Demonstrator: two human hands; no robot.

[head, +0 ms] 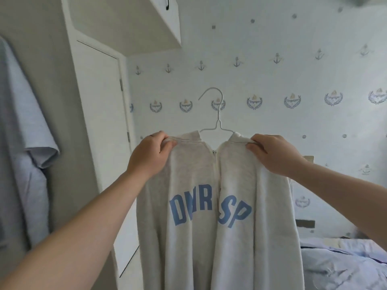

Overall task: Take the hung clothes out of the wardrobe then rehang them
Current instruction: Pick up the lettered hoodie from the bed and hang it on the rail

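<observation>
Sweatshirt (209, 185): centre, held up in mid-air on hanger, blue letters facing near.
Hanger (217, 114): white wire, arms under the shoulders, hook free above the collar.
Left hand (149, 158): pinches left shoulder, likely to seat cloth on wire.
Right hand (276, 155): pinches right shoulder, probably evening the drape.
T-shirt (27, 122): hangs near, at left.

Looks like a home bedroom: anchor wallpaper (272, 80), white wardrobe doors (100, 122), rumpled bedding (343, 262) and a grey shirt (25, 143) hanging at the left.
</observation>
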